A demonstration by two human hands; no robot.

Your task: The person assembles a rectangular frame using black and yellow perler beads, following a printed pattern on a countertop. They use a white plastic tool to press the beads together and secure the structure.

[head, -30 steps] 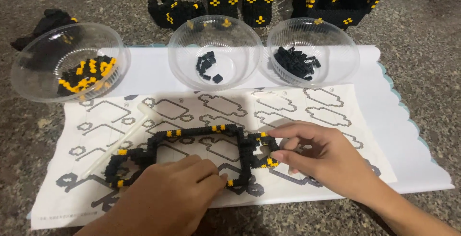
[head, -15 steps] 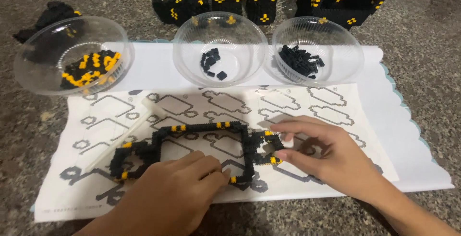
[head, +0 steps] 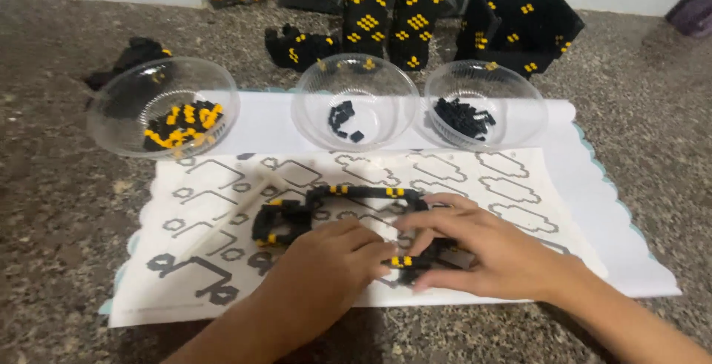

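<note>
A black and yellow frame of small building blocks (head: 348,193) lies on a printed instruction sheet (head: 222,260). My left hand (head: 330,260) rests palm down on the frame's near side, fingers pressing the blocks. My right hand (head: 482,245) covers the frame's right end, fingertips gripping the near right corner where a yellow block (head: 401,261) shows. The frame's right part is hidden under both hands.
Three clear plastic bowls stand behind the sheet: the left bowl (head: 165,104) with black and yellow pieces, the middle bowl (head: 354,108) with a few black pieces, the right bowl (head: 486,112) with several black pieces. Finished black and yellow block builds (head: 512,27) stand at the back on the speckled counter.
The view has shifted, so the frame and the bowls sit further right. My right hand has moved left and down over the frame's near right corner, close to my left hand.
</note>
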